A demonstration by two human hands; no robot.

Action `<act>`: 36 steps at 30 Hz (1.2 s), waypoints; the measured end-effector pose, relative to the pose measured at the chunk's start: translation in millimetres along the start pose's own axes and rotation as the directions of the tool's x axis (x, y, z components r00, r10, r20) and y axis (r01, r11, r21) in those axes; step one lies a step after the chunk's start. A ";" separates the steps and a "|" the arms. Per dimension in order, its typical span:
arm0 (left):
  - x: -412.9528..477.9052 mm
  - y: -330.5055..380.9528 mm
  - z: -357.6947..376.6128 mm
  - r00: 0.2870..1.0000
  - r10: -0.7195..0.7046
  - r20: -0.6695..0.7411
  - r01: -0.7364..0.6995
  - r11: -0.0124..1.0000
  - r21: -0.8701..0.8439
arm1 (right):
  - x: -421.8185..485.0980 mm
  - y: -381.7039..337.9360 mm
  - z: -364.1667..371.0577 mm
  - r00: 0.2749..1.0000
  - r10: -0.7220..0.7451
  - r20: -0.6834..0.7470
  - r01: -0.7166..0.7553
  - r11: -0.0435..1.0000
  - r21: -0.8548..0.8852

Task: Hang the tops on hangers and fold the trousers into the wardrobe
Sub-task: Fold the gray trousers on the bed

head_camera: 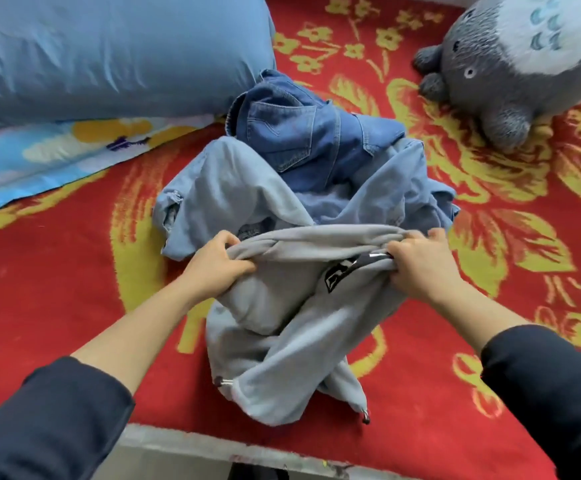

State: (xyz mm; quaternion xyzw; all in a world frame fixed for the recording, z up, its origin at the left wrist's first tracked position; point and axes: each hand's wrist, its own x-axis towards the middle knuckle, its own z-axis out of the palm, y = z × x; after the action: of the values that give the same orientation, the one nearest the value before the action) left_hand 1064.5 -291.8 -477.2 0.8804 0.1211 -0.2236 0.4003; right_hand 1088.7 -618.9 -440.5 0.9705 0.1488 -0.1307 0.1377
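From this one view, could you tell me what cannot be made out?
Head view:
- wardrobe, hangers: out of frame.
- grey garment: print crumpled in folds.
- pale jeans: partly under dark jeans and the grey garment.
- plush: cut by top and right edges.

Grey trousers (282,323) crumpled, waistband stretched; dark jeans (292,133), pale jeans (220,188) heaped behind.

Bedroom in a home, red floral blanket (490,393), blue pillow (109,53), plush toy (510,74)
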 end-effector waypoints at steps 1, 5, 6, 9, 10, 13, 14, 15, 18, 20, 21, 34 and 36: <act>-4.3 19.3 0.4 0.998 -0.035 0.054 0.043 0.988 -0.148 | 3.1 15.0 -13.0 0.997 0.006 -0.078 -0.011 0.998 -0.066; -26.4 81.2 6.5 0.953 -0.168 0.252 0.266 0.862 -0.431 | -2.9 73.3 -51.4 0.939 0.139 -0.315 -0.185 0.975 -0.123; -32.6 93.9 10.1 0.947 -0.186 0.262 0.295 0.828 -0.478 | -11.5 82.2 -56.3 0.941 0.200 -0.273 -0.234 0.967 -0.099; -57.9 133.7 26.1 0.937 -0.219 0.271 0.341 0.733 -0.589 | -51.2 84.2 -52.2 0.944 0.312 -0.106 -0.290 0.940 0.177; -68.8 147.5 32.3 0.936 -0.232 0.263 0.348 0.702 -0.621 | -68.2 77.7 -46.9 0.958 0.286 -0.028 -0.261 0.906 0.333; -107.3 196.4 50.6 0.942 -0.215 0.258 0.336 0.577 -0.744 | -123.4 53.7 -28.0 0.966 0.012 0.259 -0.206 0.640 0.740; -121.5 216.2 55.4 0.950 -0.193 0.247 0.313 0.529 -0.789 | -140.5 46.8 -23.3 0.947 -0.087 0.309 -0.207 0.570 0.795; -136.2 237.0 60.2 0.960 -0.161 0.228 0.278 0.492 -0.825 | -155.4 40.9 -18.6 0.938 -0.151 0.312 -0.198 0.507 0.839; -184.7 300.4 74.9 0.983 -0.027 0.183 0.175 0.453 -0.874 | -192.5 35.2 -15.9 0.986 -0.101 0.133 -0.115 0.173 0.978; -214.2 336.7 85.0 0.987 0.040 0.152 0.118 0.456 -0.882 | -209.5 49.7 -24.6 0.993 0.084 0.082 -0.080 -0.028 0.996; -227.3 352.1 89.1 0.989 0.069 0.130 0.083 0.467 -0.880 | -216.3 61.6 -29.1 0.980 0.170 0.103 -0.090 -0.084 0.992; -306.1 445.0 115.9 0.936 0.298 -0.185 -0.347 0.868 -0.356 | -321.6 288.2 -128.5 0.906 0.424 0.016 0.063 -0.172 0.983; -314.7 467.7 127.9 0.964 0.260 -0.060 -0.248 0.790 -0.561 | -337.1 304.7 -137.6 0.848 0.527 -0.057 0.071 -0.007 0.997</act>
State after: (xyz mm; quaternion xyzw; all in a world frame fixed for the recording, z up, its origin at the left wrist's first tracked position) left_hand 935.9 -703.9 -92.6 0.7286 0.0584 -0.1310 0.6698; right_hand 906.3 -941.7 -144.0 0.7989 -0.1255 0.0442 -0.5865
